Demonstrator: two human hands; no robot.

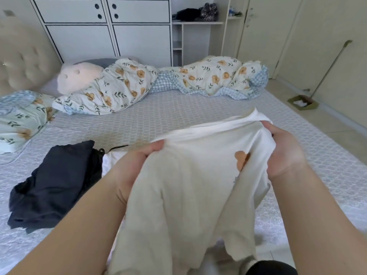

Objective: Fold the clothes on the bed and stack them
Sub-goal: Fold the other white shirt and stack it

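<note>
Presently we hold one cream garment (190, 175), lifted above the bed (178, 112): left hand (137, 163) and right hand (284, 151) each grip its top edge, long axis hanging toward us.

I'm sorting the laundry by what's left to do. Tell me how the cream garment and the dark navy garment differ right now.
The cream garment is held up off the bed by the left hand and right hand; the dark navy garment lies on the bed, untouched. The cream one is pale with an orange print; the navy one is plain and dark. The cream one hangs stretched between the hands; the navy one is rumpled. Neither is folded yet.
</note>
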